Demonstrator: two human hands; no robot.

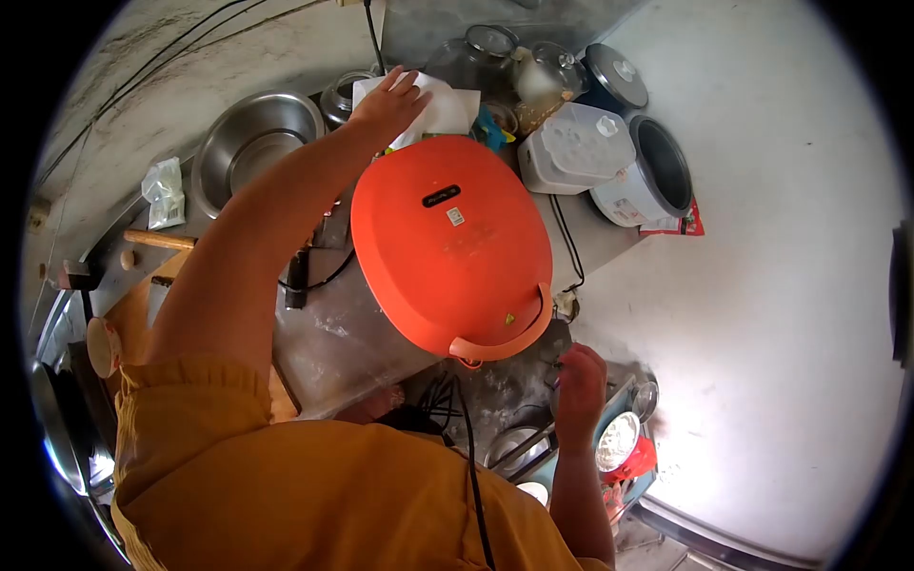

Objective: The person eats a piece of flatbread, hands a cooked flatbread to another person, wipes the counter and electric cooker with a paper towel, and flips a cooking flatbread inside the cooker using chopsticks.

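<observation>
Yellow shirt (352,495), left grip (390,108) at paper (449,110)

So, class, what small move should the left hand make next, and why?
Probably the left hand should close its fingers on the white sheet and lift it: the hand is already at the sheet, its fingers look extended rather than clenched, and the sheet lies just beyond the red appliance, within the arm's reach.
</observation>
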